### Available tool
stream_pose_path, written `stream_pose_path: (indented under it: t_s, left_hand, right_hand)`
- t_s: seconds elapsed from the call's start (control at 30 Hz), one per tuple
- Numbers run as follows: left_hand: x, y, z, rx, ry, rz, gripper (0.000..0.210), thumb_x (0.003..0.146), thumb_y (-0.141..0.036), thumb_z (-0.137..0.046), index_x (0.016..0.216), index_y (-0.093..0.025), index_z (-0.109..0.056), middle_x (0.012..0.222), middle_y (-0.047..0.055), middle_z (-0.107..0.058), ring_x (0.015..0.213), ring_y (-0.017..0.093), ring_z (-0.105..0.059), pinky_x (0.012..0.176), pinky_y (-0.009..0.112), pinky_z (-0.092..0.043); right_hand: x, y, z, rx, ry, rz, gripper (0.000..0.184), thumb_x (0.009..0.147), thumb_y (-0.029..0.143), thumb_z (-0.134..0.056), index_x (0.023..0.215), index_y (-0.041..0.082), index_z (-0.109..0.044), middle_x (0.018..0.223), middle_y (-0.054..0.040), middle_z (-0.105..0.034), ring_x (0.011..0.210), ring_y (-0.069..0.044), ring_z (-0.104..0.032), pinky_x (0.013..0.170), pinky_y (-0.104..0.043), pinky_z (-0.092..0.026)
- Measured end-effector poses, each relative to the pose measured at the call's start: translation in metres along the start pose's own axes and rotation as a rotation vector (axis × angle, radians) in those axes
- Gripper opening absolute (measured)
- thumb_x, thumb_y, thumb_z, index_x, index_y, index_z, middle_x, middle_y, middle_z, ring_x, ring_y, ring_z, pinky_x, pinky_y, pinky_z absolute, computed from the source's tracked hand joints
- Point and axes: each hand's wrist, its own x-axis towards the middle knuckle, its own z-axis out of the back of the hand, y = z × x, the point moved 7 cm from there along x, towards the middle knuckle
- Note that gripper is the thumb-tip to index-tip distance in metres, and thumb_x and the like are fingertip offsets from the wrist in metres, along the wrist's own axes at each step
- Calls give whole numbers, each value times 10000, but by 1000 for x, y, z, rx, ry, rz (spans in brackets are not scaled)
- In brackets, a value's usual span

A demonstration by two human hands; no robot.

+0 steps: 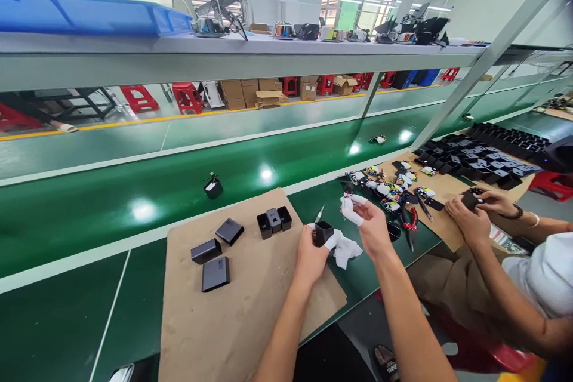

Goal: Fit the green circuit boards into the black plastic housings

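My left hand (312, 253) is closed around a black open-topped plastic case (323, 233), its opening facing up. Up and to the right, my right hand (364, 218) has its fingertips pinched together, with white covers on the fingers. What they pinch is too small to make out. A crumpled white cloth (348, 249) lies against the left fingers. Just behind the left hand a thin white-tipped tool (319, 213) points up. On the brown cardboard sheet (250, 310) sit several black cases, among them an upright group (274, 222) and a case lying flat (215, 274).
Circuit assemblies (385, 188) are piled behind my right hand, near red-handled pliers (410, 225). At right, a co-worker's hands (474, 212) hold a black case beside rows of black cases (474, 155). A green conveyor belt (233, 167) carries a black unit (213, 188). A shelf (250, 65) spans above.
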Motion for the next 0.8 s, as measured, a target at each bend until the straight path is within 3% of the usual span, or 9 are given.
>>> stream_pose_path:
  t_s: [0.13,0.3,0.37,0.43,0.53,0.57,0.67,0.8]
  left_hand:
    - [-5,-11,15,173,41,13,442,645,-464,-999,890,-256,-695,878,22,-732,815,226,-645,830,340,-517]
    - [-10,-19,18,222,163,61,515,648,-430,-980,1060,-248,-730,1052,64,-770,649,167,-614,674,315,-514]
    - [-18,-29,19,209,225,51,529,696,-442,-955,1132,-237,-736,1039,55,-764,648,160,-619,655,306,-519]
    - [-36,-49,28,197,248,-45,514,757,-453,-933,1182,-241,-738,1039,50,-740,780,192,-666,726,315,-561]
    - [-81,-84,59,193,183,-264,536,805,-409,-936,1285,-279,-737,1260,80,-681,1160,275,-681,995,391,-612]
    - [-98,-90,74,193,142,-276,557,819,-374,-938,1328,-297,-726,1334,80,-658,1247,282,-667,1074,411,-602]
    - [-147,-97,116,226,28,-280,690,778,-296,-984,1402,-325,-691,1368,75,-669,1280,284,-690,1133,436,-607]
    - [-196,-96,158,285,-127,-297,846,718,-233,-1026,1463,-338,-638,1467,97,-675,1325,309,-707,1146,453,-620]
  right_hand:
    - [-39,35,-18,124,120,58,627,669,483,-1000,1212,272,-766,1293,-118,-811,1156,-344,-791,1078,-574,-625]
    - [-82,77,-35,276,207,129,596,684,543,-1001,1192,317,-786,1243,-118,-822,1251,-430,-763,1057,-660,-630]
    - [-93,85,-35,292,204,143,597,677,557,-1008,1185,331,-792,1256,-117,-816,1272,-453,-750,1043,-691,-632]
    - [-102,90,-35,284,221,163,579,702,530,-1002,1206,338,-792,1289,-120,-804,1290,-459,-740,1035,-702,-636]
    - [-119,97,-43,283,312,202,581,743,421,-983,1276,315,-779,1287,-134,-803,1263,-447,-752,1024,-666,-652]
    - [-125,99,-49,285,363,205,619,735,384,-983,1309,297,-768,1279,-142,-804,1234,-442,-765,1010,-644,-663]
    - [-150,105,-74,313,544,186,691,730,332,-967,1378,282,-732,1246,-147,-806,1058,-398,-815,872,-549,-709]
    - [-181,109,-107,369,738,141,596,786,364,-917,1349,282,-738,1131,-117,-798,829,-303,-801,655,-415,-685]
